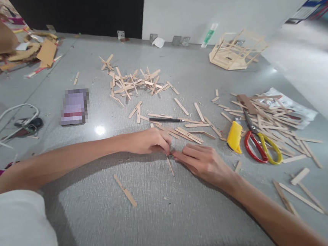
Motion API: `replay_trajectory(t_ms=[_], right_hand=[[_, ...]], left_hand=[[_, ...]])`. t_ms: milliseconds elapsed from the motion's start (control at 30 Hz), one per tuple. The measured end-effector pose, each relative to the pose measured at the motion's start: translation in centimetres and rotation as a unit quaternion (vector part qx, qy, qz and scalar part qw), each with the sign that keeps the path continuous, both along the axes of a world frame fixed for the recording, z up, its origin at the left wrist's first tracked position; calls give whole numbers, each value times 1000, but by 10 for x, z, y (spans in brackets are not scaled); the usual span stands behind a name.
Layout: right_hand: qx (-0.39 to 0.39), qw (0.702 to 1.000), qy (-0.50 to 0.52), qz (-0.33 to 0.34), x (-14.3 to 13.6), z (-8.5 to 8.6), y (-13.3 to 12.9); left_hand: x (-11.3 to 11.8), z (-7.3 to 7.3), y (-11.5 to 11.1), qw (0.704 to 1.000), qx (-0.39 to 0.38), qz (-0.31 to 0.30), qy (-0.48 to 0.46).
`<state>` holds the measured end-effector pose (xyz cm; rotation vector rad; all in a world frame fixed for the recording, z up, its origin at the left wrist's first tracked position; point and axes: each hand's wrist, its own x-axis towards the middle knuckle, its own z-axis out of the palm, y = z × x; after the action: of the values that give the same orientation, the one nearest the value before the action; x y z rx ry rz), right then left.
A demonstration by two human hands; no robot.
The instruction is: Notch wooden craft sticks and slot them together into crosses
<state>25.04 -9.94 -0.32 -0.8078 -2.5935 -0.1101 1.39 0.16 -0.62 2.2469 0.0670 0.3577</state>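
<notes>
My left hand (154,141) is closed in a pinch, its fingertips down near the table. A thin wooden stick (170,166) slants toward me from under those fingertips. Facing it, my right hand (200,160) has its fingers curled and its fingertips pressed together beside the left ones; what lies between them is hidden. A notched craft stick (125,190) lies nearer to me on the left. Just beyond my hands are loose craft sticks (185,134) and a black pen-like tool (166,119).
Scissors (259,145) with red and yellow handles and a yellow cutter (235,136) lie at right beside a stick pile (279,122). Joined sticks (134,81) sit farther back. A wooden frame model (229,54) stands back right; a blurred phone (74,106) and white cable (21,106) are left.
</notes>
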Motion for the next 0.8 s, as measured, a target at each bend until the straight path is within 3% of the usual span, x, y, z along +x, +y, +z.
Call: replay_trajectory(t_ms=[533, 800], right_hand=[[-6, 999, -29, 16, 8, -5, 1], [7, 999, -32, 32, 1, 1, 1]], left_hand=[[0, -3, 0, 1000, 20, 12, -20], [-2, -4, -1, 1000, 3, 19, -18]])
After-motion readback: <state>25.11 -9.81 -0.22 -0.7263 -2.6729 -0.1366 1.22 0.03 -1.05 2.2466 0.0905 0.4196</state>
